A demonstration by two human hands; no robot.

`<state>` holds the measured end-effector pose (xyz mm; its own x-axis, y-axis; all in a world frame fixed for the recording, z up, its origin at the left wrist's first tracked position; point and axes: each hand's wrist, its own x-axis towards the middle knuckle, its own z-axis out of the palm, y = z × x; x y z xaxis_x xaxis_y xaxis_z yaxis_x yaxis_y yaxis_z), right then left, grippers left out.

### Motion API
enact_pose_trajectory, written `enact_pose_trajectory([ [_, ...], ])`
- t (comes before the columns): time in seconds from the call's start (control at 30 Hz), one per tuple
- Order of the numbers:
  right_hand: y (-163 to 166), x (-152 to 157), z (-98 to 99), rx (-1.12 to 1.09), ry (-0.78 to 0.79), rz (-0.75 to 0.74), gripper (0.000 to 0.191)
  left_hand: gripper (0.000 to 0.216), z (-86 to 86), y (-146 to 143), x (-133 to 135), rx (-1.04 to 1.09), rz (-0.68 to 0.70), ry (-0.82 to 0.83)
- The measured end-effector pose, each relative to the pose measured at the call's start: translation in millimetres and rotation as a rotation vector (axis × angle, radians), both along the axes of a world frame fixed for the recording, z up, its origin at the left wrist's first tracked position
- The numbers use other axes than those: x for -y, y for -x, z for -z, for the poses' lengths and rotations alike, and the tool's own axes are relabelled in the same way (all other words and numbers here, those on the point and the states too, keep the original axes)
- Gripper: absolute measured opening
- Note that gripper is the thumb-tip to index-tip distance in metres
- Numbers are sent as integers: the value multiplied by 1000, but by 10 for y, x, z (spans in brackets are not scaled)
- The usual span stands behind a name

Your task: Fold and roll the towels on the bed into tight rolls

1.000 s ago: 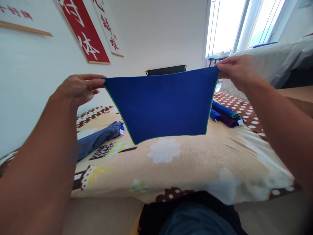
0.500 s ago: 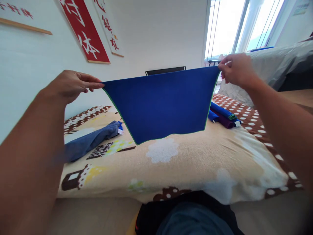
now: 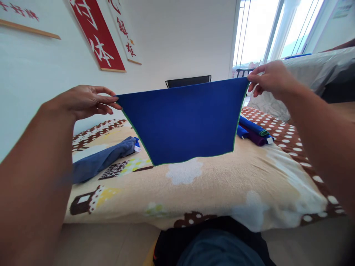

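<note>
Head view: blue cloth (image 3: 188, 122) hangs over bed (image 3: 216, 192), between left hand (image 3: 84, 101) and right hand (image 3: 273, 79), each pinching a top corner. Long edge left-right, right end higher, neither hand nearer.

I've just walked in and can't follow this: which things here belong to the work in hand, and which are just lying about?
In hand:
blue cloth, held up by its top corners in the left hand and right hand

Apparently just lying about:
rolled cloths, at right on the patterned blanket, perhaps related
grey-blue cloth, at left
</note>
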<state>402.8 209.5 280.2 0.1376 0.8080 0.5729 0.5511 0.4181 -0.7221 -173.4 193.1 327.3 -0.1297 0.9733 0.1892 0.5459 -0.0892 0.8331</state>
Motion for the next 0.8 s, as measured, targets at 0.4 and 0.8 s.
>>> enact_pose_trajectory([
  [0.4,-13,-66,44,-20,-18,-29,24,40,70,-107,39,45,-18,1],
  [0.8,20,-32,64,-8,-16,-7,23,39,108,-58,-8,35,5,3],
])
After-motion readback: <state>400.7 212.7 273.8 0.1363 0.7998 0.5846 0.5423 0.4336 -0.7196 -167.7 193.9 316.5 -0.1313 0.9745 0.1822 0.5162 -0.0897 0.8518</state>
